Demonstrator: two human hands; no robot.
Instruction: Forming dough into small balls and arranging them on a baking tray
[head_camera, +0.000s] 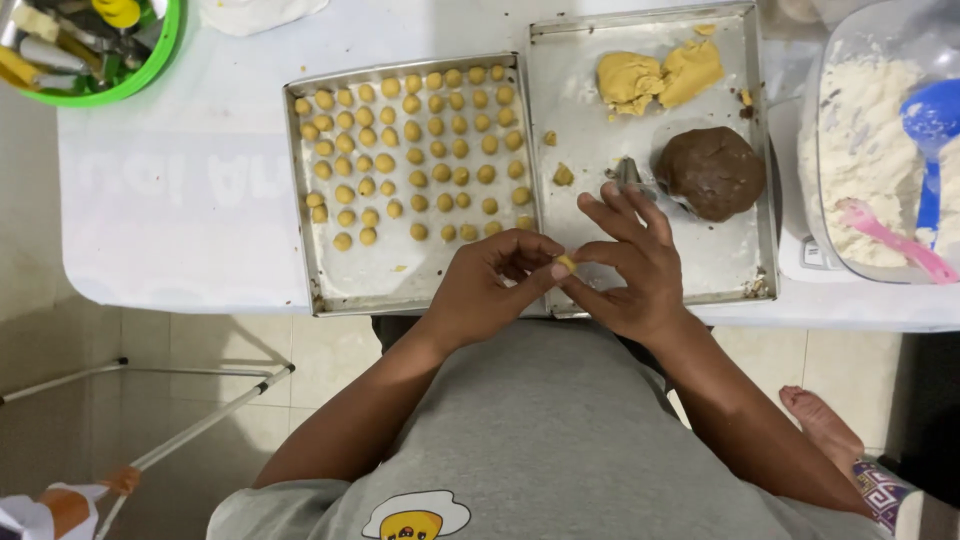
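From the head view, the left hand (487, 290) and right hand (630, 265) pinch one small dough ball (566, 263) between their fingertips, which hide most of it, above the near edges of two trays (305, 200). A green bowl (150, 70) and a flour tub (880, 160) are cut off at the frame edges. The white surface (170, 200) stands over a pale tiled floor (220, 350).

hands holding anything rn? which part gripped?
Yes: a small yellow dough piece, pinched between the fingertips of the left hand and right hand. It is too small to tell which part of it is gripped.
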